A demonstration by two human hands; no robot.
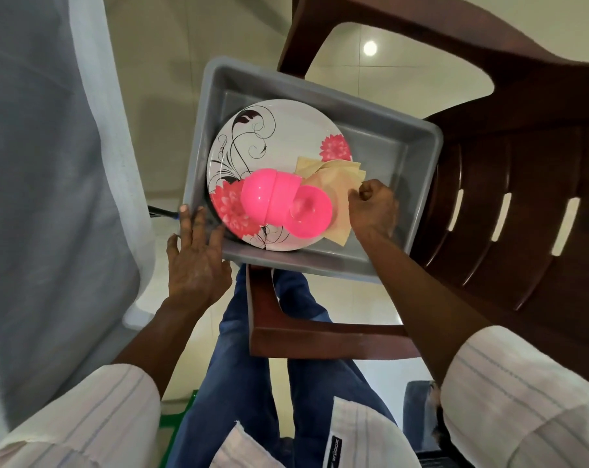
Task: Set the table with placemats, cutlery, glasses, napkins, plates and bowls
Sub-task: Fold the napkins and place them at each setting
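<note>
A grey plastic tub (387,136) rests on the seat of a brown chair. Inside it lies a white plate (269,136) with pink flowers and black swirls. Pink bowls (279,197) lie tipped on their sides on the plate, nested together. Beige paper napkins (333,177) lie on the plate's right part. My right hand (372,207) is inside the tub, its fingers pinched on a napkin's edge. My left hand (195,258) lies flat against the tub's near left corner, fingers spread.
The brown plastic chair (509,204) fills the right side, its armrest (320,336) crossing below the tub. A table with a grey-and-white cloth (50,163) stands on the left. My legs in blue jeans (249,349) are between them, above the tiled floor.
</note>
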